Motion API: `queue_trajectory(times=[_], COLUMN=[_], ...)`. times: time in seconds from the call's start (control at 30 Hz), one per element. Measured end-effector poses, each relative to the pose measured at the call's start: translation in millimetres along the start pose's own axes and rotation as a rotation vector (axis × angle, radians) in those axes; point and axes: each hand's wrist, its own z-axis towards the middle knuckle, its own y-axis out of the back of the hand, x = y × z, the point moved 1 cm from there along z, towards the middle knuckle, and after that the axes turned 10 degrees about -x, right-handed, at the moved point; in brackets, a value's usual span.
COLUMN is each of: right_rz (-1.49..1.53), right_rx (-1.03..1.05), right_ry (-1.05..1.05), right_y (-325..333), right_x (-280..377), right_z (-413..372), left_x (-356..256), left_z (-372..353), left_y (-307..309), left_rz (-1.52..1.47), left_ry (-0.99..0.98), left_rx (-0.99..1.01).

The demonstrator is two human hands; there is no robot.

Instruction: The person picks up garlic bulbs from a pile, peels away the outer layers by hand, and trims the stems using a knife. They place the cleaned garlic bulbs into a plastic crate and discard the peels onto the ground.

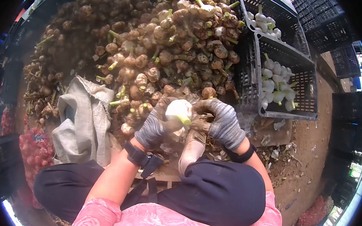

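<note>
A white, cleaned garlic bulb (pixel 178 110) with a short green stem stub is held in front of me. My left hand (pixel 158 122), in a grey knitted work glove with a dirty palm, is closed around its left side. On the bulb's right, my right hand (pixel 218 120) wears a matching glove. Its fingers are bent together close to the bulb; brownish stuff shows at the fingertips, and I cannot make out whether it is peeled skin or the glove. Beyond both hands lies a big heap of unpeeled brown garlic bulbs (pixel 168 55), some with green stem stubs.
Black plastic crates (pixel 288 114) at the right hold white garlic bulbs (pixel 277 84). More crates (pixel 321 22) are stacked behind. A pale woven sack (pixel 83 123) lies at the left, beside a red mesh bag (pixel 35 149). Scraps of skin litter the dirt floor (pixel 299 163).
</note>
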Motion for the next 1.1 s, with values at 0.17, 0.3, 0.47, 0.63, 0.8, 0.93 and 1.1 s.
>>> queue_trajectory(times=[0.17, 0.3, 0.47, 0.63, 0.8, 0.93, 1.1], right_rz=[0.333, 0.738, 0.445, 0.661, 0.239, 0.078, 0.354], right_rx=[0.032, 0.08, 0.032, 0.09, -0.113, -0.074, -0.272], right_ry=[-0.129, -0.384, -0.189, -0.302, 0.062, 0.319, 0.004], right_y=[-6.5, -7.3, -6.2, -3.9, -6.8, -4.4, -8.5], right_x=[3.2, -4.2, 2.5, -3.1, 9.1, 9.7, -4.3], right_z=[4.7, 2.1, 3.0, -1.3, -4.4, -1.8, -3.2], left_x=[-1.5, 7.6, 10.2, -14.0, -11.9, 9.0, -25.3], left_z=[-4.9, 1.1, 2.6, -5.0, -4.4, 2.0, -2.8], left_y=[1.3, 4.3, 3.3, -1.2, -8.8, -0.6, -6.9], left_rz=[-0.022, 0.148, 0.198, -0.133, -0.313, 0.228, 0.286], left_ry=[-0.021, -0.178, -0.257, 0.024, 0.151, -0.246, -0.478], left_rx=[-0.034, 0.12, 0.07, 0.13, -0.023, -0.032, 0.163])
